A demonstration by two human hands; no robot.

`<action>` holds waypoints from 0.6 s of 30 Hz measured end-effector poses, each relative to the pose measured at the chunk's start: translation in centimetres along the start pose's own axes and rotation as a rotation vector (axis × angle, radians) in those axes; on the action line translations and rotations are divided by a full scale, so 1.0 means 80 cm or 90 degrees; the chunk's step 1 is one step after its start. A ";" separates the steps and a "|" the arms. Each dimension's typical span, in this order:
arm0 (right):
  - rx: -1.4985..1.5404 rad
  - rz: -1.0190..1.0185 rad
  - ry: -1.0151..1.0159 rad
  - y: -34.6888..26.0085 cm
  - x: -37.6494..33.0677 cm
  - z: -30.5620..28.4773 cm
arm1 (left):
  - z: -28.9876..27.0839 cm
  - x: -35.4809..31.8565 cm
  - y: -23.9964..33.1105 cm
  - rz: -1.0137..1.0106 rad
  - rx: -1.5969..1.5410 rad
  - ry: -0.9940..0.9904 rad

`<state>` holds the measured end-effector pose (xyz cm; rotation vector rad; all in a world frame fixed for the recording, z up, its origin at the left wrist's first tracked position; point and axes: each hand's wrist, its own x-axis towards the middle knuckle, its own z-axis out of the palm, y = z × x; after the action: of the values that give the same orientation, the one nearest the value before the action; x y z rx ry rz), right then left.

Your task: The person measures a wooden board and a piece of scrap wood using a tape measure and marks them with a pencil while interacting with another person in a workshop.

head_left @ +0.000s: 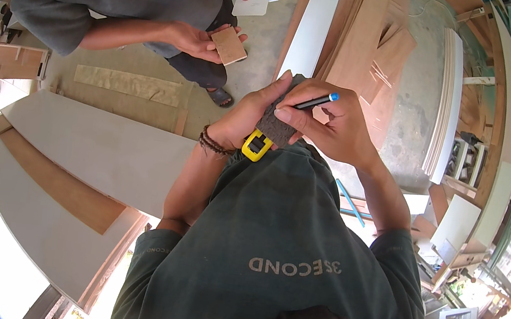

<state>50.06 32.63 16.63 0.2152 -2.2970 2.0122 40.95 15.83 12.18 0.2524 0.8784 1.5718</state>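
- Edges first, and we have them on both sides: the white panels (107, 145) spread at our left, their near edge passing behind our left forearm in this view, a brown wood strip (59, 183) lying along them.
- Ahead of us, the long white board (313, 27) runs away from just beyond our hands, with brown sheets (360, 43) beside it; further right, the stacked boards (447, 108) stand on edge.
- Our room? A stretch of grey floor (258, 55) between panels and long board, but a co-worker's sandalled foot (220, 97) is planted in it, and that person's hands hold a brown block (229, 46) and pale cards (251, 6), well apart from ours.
- Now our left hand (250, 114): wrist bent, thumb up along the side, gripping the dark, textured piece (273, 125) at mid-chest, the yellow tape measure (256, 146) tucked at its near end.
- And our right hand (337, 115): bent inward, fingers curled, pinching the dark pen (316, 101), blue end outward, thumb tip over the piece's face; whether it touches, we cannot tell.
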 end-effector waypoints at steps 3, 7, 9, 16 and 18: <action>-0.056 -0.042 -0.052 0.001 -0.003 -0.011 | -0.001 0.001 0.000 -0.012 0.015 0.020; -0.048 -0.057 -0.039 -0.001 -0.005 -0.011 | -0.001 0.003 0.001 -0.009 -0.008 -0.026; -0.077 -0.081 -0.034 -0.001 -0.005 -0.012 | 0.002 0.004 0.002 -0.015 -0.014 0.002; -0.028 -0.042 0.019 -0.001 -0.006 -0.012 | 0.005 0.009 0.000 0.021 0.016 0.000; -0.056 -0.039 -0.013 -0.005 -0.007 -0.016 | 0.008 0.006 0.004 0.017 0.037 0.002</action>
<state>50.65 33.86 17.06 0.2973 -2.3540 1.8833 41.03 16.57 12.67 0.3046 0.9272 1.5729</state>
